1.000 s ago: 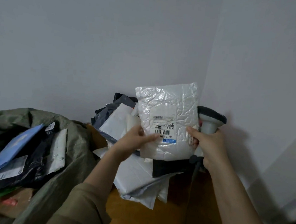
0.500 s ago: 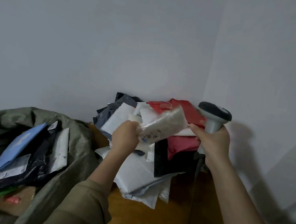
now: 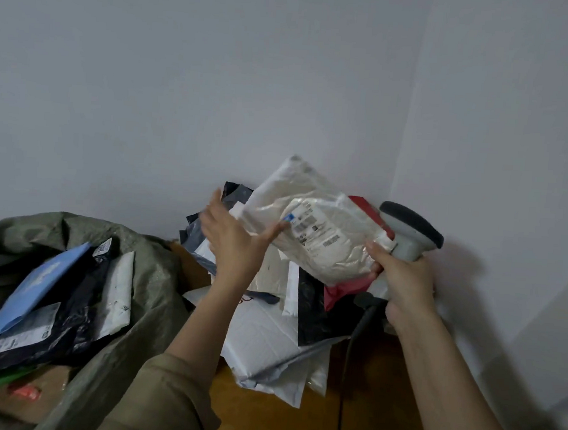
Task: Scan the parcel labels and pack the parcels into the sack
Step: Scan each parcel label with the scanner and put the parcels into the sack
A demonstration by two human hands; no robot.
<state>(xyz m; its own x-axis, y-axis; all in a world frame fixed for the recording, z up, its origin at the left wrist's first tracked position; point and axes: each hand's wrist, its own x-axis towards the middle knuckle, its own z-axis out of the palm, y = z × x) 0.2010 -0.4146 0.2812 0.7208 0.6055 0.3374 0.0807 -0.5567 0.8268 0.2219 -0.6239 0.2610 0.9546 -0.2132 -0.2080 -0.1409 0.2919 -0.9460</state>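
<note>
Parcels lie heaped in the room's corner, and one of them, a crinkled white poly mailer (image 3: 311,229), is held up in front of that pile (image 3: 278,340), tilted, its printed label (image 3: 311,228) facing the camera; the left hand (image 3: 233,236) meets the mailer's left edge with straight, spread fingers, the thumb lying across the front near the label's blue corner and the other fingers behind; the right hand (image 3: 401,278) is curled round the handle of a grey barcode scanner (image 3: 408,232), and its fingertips also touch the mailer's lower right edge, though whether they pinch it I cannot tell; the scanner's dark head sits just right of the mailer, its cable (image 3: 351,335) hanging down toward the wooden surface (image 3: 263,416); behind the mailer a red parcel (image 3: 363,206) shows, with black, grey and white bags below; at left an olive woven sack (image 3: 145,286) gapes open, holding a blue envelope (image 3: 35,286), a black bag (image 3: 77,305) bearing a label, and a white bag (image 3: 118,291).
</note>
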